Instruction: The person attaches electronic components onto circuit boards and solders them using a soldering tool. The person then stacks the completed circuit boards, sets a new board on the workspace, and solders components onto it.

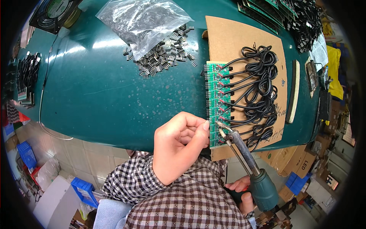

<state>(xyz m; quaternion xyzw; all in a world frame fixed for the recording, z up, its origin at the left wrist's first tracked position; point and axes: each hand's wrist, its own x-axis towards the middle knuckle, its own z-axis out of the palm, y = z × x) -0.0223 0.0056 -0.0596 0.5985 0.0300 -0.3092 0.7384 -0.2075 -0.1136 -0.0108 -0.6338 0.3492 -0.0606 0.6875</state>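
Observation:
A narrow green circuit board strip (213, 131) lies on the cardboard, with a row of small black pin connectors (207, 89) along its left edge. Black cables (263, 76) run from its right side into coiled bundles. My left hand (179, 147) is closed at the board's lower left edge, thumb and forefinger pinched together; whatever they hold is hidden. My right hand (244, 194) grips a soldering iron (244, 149) with a dark green handle. A thin tube runs beside its shaft, and the tip meets the board near the left fingertips.
Loose black connectors (160, 57) are heaped by a clear plastic bag (141, 19) on the green table (95, 103). A fan (53, 11) stands far left. Cables (28, 74) lie at the left edge. Brown cardboard (221, 34) lies under the board; a pale strip (292, 91) lies right of it.

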